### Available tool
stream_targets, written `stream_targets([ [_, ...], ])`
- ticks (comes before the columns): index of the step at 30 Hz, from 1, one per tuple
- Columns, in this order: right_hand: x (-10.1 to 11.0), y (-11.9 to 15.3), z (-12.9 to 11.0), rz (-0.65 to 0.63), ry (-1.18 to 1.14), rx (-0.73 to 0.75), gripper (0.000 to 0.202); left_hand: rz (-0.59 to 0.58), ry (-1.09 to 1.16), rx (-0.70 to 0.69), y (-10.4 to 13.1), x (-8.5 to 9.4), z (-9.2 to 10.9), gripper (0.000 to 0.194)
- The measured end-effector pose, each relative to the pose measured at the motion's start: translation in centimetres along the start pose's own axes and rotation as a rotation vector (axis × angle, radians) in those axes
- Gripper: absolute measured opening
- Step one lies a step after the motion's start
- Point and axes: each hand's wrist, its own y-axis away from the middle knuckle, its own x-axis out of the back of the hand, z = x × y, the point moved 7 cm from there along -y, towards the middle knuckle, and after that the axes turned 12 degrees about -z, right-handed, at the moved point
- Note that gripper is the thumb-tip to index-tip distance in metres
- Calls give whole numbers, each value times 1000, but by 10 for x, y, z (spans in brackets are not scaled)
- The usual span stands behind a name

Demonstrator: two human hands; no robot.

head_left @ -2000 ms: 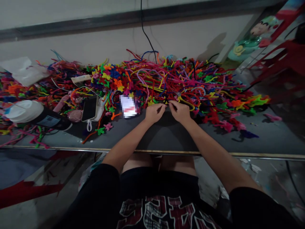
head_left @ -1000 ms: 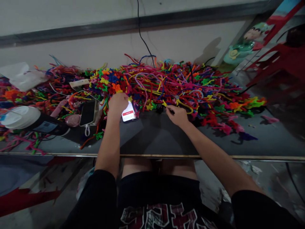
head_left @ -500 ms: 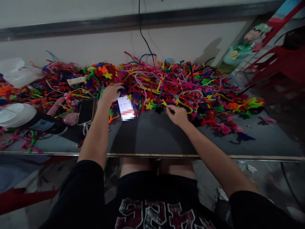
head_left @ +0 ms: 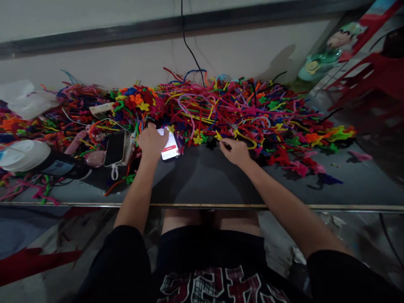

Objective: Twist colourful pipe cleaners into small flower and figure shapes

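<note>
My left hand [head_left: 152,141] is over the left side of a phone with a lit screen [head_left: 169,152]. Its thumb reaches across the screen; the fingers look apart and hold nothing I can see. Further right, my right hand [head_left: 236,151] is closed in a pinch at the front of the pile, and what sits between its fingertips is too small or dark to make out. A yellow pipe-cleaner flower [head_left: 218,136] lies just beyond those fingertips. Scissors with yellow handles [head_left: 251,142] lie behind the right hand, partly among the pipe cleaners.
A long heap of coloured pipe cleaners [head_left: 202,103] runs along the wall. At left are a second phone [head_left: 115,148], a hairbrush [head_left: 94,159] and a cup with a white lid [head_left: 23,155]. A cartoon figurine [head_left: 328,52] stands at the far right, near a red chair [head_left: 372,80].
My left hand has moved right and toward me, from the pile behind the lit phone onto its left side. My right hand stays in nearly the same place, still pinched.
</note>
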Motion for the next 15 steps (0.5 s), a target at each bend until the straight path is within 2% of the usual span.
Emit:
stream_targets([
  [3,0,0,0,-6,3,4,29,-67,-69,54,17,-15,5,81],
  [5,0,0,-1,-1,2,4,29,-150,-122,50,18,-26,6,88],
  [10,0,0,-2,-5,0,5,28,-311,-142,57,4,-43,7,83],
  [13,0,0,-3,-10,0,13,28,-304,-180,88,-6,-44,11,86],
  [15,0,-1,-4,-10,0,15,29,-293,-210,45,-13,-44,16,83],
])
